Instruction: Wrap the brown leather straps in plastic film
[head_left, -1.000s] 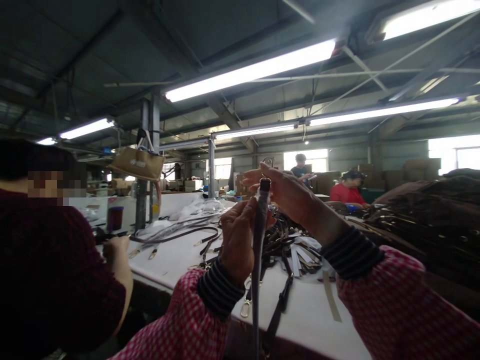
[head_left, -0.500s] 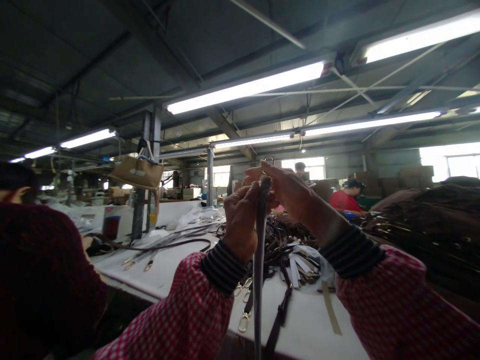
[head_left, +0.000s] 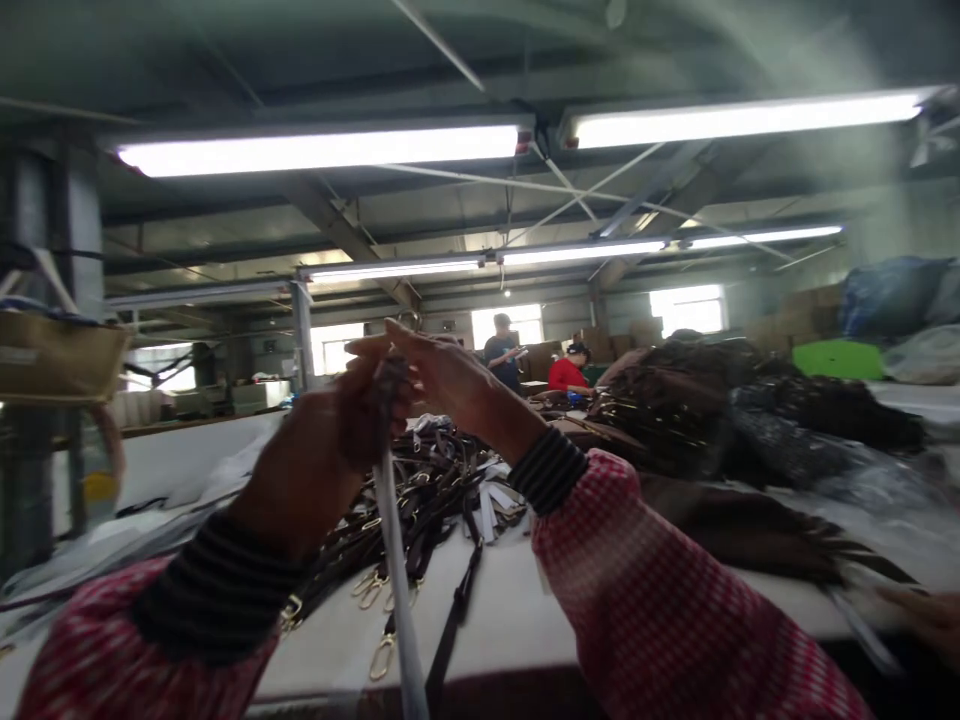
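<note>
A long strap, pale grey along its length, hangs down from my raised hands in front of me. My left hand is closed round its upper part, dark and blurred by motion. Beside it, my right hand pinches the strap's top end, the fingers partly hidden behind it. A metal ring pokes up just above the right fingers. Behind and below lies a heap of dark brown straps with gold-coloured clasps. One metal clasp rests on the white table near its front edge.
White strips lie by the heap. Dark brown material is piled at the right. Another person's hand shows at the right edge. Two people are farther back. A tan bag hangs by a post at the left.
My view has swung to the right, so the post and bag shifted left and the neighbour at the left has left the frame. Both hands still hold the strap up.
</note>
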